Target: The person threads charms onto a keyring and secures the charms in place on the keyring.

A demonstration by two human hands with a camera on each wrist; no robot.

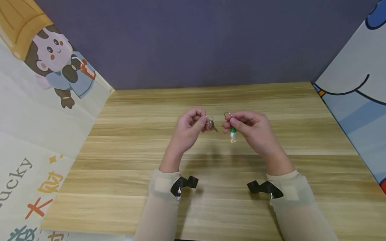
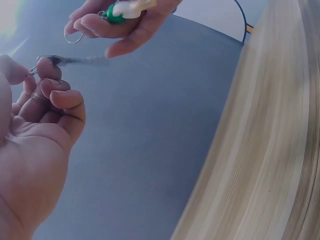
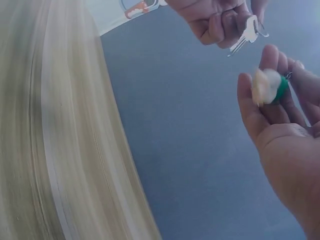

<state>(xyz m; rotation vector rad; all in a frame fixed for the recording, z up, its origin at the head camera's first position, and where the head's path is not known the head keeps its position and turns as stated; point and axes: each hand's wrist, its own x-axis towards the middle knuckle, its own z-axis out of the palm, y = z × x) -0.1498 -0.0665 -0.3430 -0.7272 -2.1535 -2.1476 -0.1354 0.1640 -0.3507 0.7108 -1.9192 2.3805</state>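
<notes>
My left hand (image 1: pixel 188 129) pinches a metal key ring (image 1: pixel 210 118) between thumb and forefinger. Small keys (image 1: pixel 213 126) dangle from that ring, and they show as silver in the right wrist view (image 3: pixel 247 35). Across a small gap, my right hand (image 1: pixel 251 129) pinches a keychain with a little figure (image 1: pixel 233 134), green at the top, white below, with a pale yellowish end. The keychain's own metal ring (image 1: pixel 227 114) sticks up past the right fingertips. In the left wrist view this ring (image 2: pixel 73 37) hangs apart from the keys.
Both hands are held above a wooden table (image 1: pixel 120 160). A dark grey-blue panel (image 1: pixel 211 43) stands behind it, with cartoon-printed panels on the left (image 1: pixel 69 134) and right (image 1: pixel 356 117). Black wrist mounts (image 1: pixel 184 184) sit on both sleeves.
</notes>
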